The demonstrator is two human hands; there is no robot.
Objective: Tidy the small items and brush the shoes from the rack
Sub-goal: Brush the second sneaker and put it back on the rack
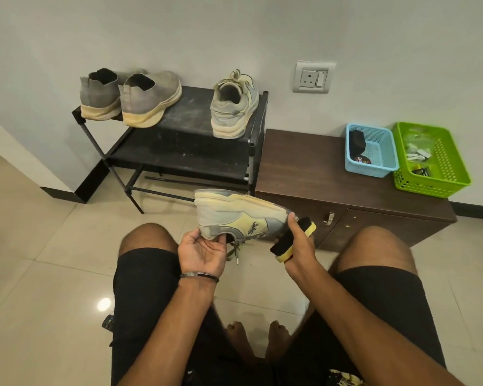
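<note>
My left hand (202,253) grips the heel of a cream-and-grey sneaker (236,215), held upside down with its sole facing up, above my knees. My right hand (300,246) holds a black shoe brush with a yellow back (289,240) and its thumb touches the sneaker's toe. The matching sneaker (233,107) stands on the black shoe rack's top shelf (187,112), at its right end. A pair of grey slip-on shoes (129,97) stands at the shelf's left end.
A low brown cabinet (318,168) stands right of the rack. On it are a blue basket (371,150) with a dark item and a tin, and a green basket (431,160) with small items. A wall socket (313,77) is above. My bare knees flank the shoe over a glossy tiled floor.
</note>
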